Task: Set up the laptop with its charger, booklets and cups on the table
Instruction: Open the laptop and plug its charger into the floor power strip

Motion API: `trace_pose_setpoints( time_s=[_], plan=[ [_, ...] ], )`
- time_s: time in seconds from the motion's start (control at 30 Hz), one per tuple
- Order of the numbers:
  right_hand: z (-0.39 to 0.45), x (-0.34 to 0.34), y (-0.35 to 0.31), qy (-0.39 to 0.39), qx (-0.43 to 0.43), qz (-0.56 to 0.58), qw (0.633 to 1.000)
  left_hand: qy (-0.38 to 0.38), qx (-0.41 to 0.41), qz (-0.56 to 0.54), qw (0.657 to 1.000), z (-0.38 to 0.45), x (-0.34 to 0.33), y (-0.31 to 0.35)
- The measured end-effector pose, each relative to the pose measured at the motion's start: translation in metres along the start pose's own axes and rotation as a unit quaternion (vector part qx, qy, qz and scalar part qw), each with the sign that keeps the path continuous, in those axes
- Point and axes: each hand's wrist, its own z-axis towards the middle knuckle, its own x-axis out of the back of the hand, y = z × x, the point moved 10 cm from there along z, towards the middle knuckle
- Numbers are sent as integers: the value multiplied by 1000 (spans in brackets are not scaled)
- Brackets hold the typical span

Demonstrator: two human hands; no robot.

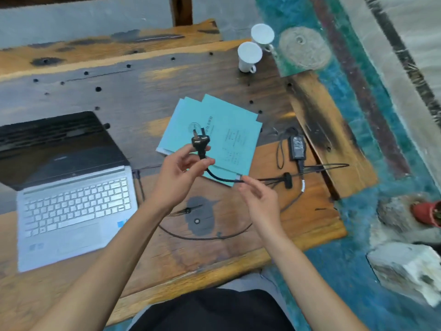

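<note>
An open laptop (71,187) sits at the table's (238,254) left. The left hand (181,175) pinches the plug (200,142) above the booklets (214,132). The right hand (260,199) pinches its cable (222,178). The charger brick (297,147) lies right; two cups (249,56) stand far.

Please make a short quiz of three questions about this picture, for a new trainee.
1. True or false: the silver laptop stands open on the wooden table.
2. What does the left hand hold? A) black wall plug B) black power brick C) white ceramic cup
3. How many white cups are on the table?

Key
1. True.
2. A. The right hand pinches the black cable lower down.
3. Two; the second is behind the first.
</note>
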Motion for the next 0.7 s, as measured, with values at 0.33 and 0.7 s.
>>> trace_pose_setpoints(
  time_s=[0.33, 0.7],
  plan=[
    [0, 77, -58, 47, 185, -264, 945, -117, 33, 20, 992, 31, -147, -9],
    [67, 213, -43, 81, 116, -222, 965, -261, 116, 68, 956, 57, -300, -31]
  ],
)
